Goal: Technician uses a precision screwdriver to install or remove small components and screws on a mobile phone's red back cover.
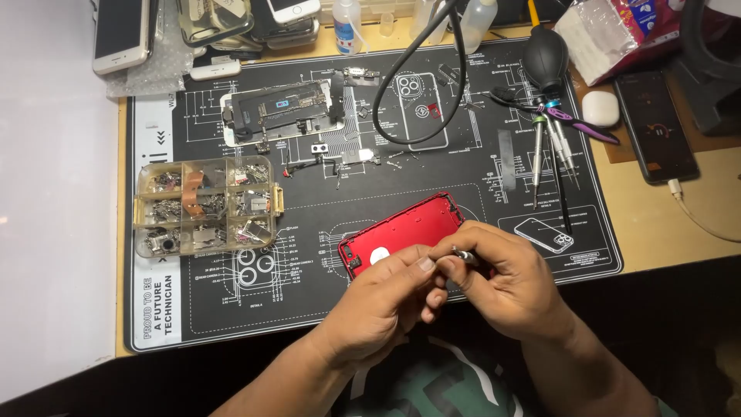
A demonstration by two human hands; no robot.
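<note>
Both hands meeting over the near edge of a red phone shell [401, 232], fingertips pressed together. Right hand [505, 282] pinching a slim metal tool [463, 254], probably a small screwdriver, tip pointing toward the left hand [386, 297], whose thumb and forefinger close on something too small to make out, perhaps a screw or the tool's tip. Red shell lying flat on the black repair mat [309, 309], back side up, camera corner toward the left, partly hidden beneath the fingers.

Judging by the layout, roughly midway: another phone [282, 108] already opened and stripped, lying at the far side of the mat with its insides showing, loose small parts [340, 158] and brackets spread just in front of it. Clear compartment box [204, 205] of screws and metal bits standing open to the left of the shell. Several spare screwdrivers [552, 147] resting well off to the right, near a black air blower [546, 50]. Nothing visibly fitted into the red shell from this side; loose parts still to be placed, as far as can be told.
</note>
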